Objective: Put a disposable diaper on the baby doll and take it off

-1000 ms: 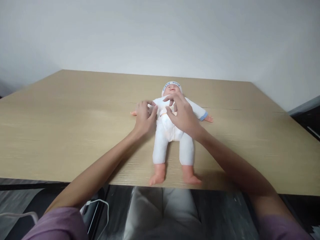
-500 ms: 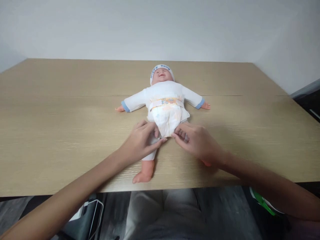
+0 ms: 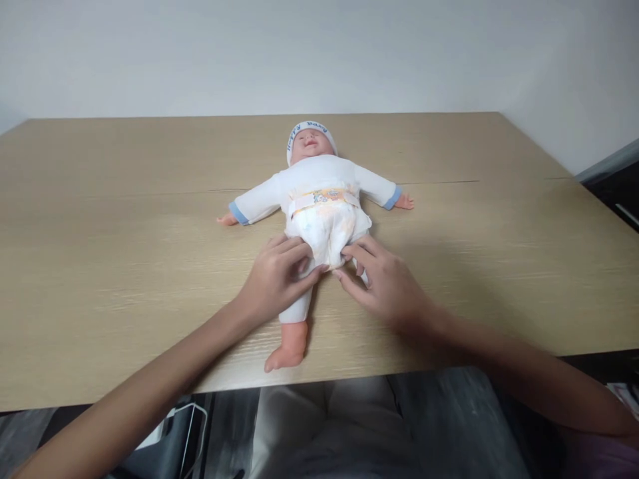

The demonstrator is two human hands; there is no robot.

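A baby doll (image 3: 319, 167) in a white outfit with blue cuffs and a lettered white cap lies on its back, head away from me. Around its hips is a white diaper (image 3: 327, 225), its printed orange waistband fastened across the belly. My left hand (image 3: 279, 273) is closed at the diaper's left leg edge, thumb reaching toward the crotch. At the other leg edge my right hand (image 3: 387, 276) pinches the diaper, fingers bent and thumb just below the crotch. The doll's left-side foot (image 3: 288, 347) shows near the table edge; my right hand and forearm hide the other foot.
The light wooden table (image 3: 124, 266) reaches back to a pale wall (image 3: 269, 56), with a seam running across it. Below the front edge are my legs (image 3: 324, 426) and, at left, a dark object with a white cable (image 3: 202, 426). Something black (image 3: 612, 189) stands at the right.
Both hands stay at the diaper's leg edges. My right fingers have shifted slightly along the edge and look a little less tightly curled. The whole view has moved slightly.
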